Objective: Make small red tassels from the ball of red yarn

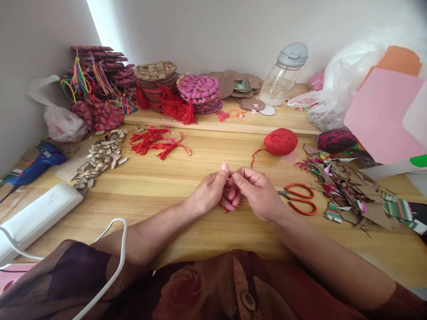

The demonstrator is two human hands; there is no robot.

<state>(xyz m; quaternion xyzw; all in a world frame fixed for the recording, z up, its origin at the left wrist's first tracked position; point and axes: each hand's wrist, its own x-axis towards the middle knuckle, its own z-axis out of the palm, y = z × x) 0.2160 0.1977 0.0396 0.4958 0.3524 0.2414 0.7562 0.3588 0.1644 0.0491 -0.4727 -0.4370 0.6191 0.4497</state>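
My left hand point(211, 189) and my right hand point(260, 192) meet over the middle of the table, fingers closed and fingertips pinched together. Bits of red yarn point(227, 210) show between and below the fingers; most of it is hidden by them. Behind my right hand lies a ball of red yarn point(280, 142), with a loose strand trailing down towards that hand. Red-handled scissors point(302, 200) rest just right of my right wrist, their blades partly hidden by it. Finished red tassels point(155, 141) lie in a loose heap beyond my left hand.
Peanut shells point(100, 160), a blue glue gun point(38, 164) and a white case point(40, 220) occupy the left side. Stacked decorated discs point(199, 91) and a water bottle point(283, 75) stand on the raised back ledge. Cardboard scraps point(350, 191) cover the right; a white cable point(123, 249) crosses my left arm.
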